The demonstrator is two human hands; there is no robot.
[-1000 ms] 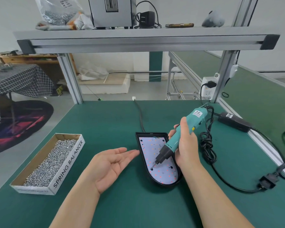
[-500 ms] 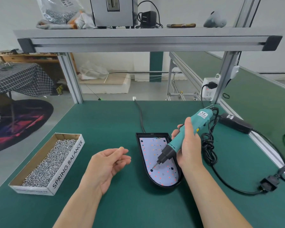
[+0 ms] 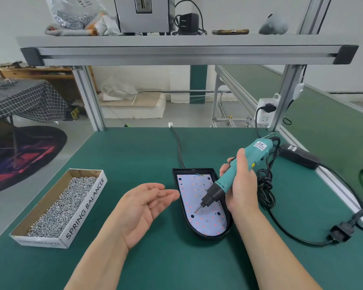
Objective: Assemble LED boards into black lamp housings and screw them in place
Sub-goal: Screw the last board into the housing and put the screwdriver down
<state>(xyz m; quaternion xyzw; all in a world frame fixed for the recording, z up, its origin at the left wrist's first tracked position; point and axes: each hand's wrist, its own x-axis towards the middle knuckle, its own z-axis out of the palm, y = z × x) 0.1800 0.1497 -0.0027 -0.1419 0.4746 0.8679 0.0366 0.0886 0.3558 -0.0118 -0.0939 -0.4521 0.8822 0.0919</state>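
Fingers (image 3: 225, 168) of the right hand (image 3: 242, 185) are wrapped round the teal electric screwdriver (image 3: 259, 147), thumb along the upper side of the barrel, grasping it at mid-body. The tool slants down and to the left, and its bit (image 3: 197, 210) points at the lower left part of the LED board (image 3: 205, 197), close to a dark hole; whether the tip touches the board cannot be told.

The left hand (image 3: 140, 208) hovers palm up just left of the lamp housing (image 3: 197, 234), its fingers (image 3: 166, 195) released and only loosely bent. A tiny shiny speck sits on them, too small to identify.

The white LED board, dotted with red and orange points, lies flat inside the black lamp housing, which rests on the green desk (image 3: 134, 153) near its middle, rounded end towards the person. A black cable (image 3: 178, 143) runs from the housing's far edge across the desk.

Well to the left stands an open cardboard box (image 3: 86, 206) printed SPRING BALANCER, filled with silver screws (image 3: 65, 204). To the right of the right hand the screwdriver's black cord (image 3: 266, 185) lies in a loose coil beside a power adapter (image 3: 298, 155), with a wall socket (image 3: 264, 111) on the frame post beyond. Overhead runs a grey shelf (image 3: 176, 41).
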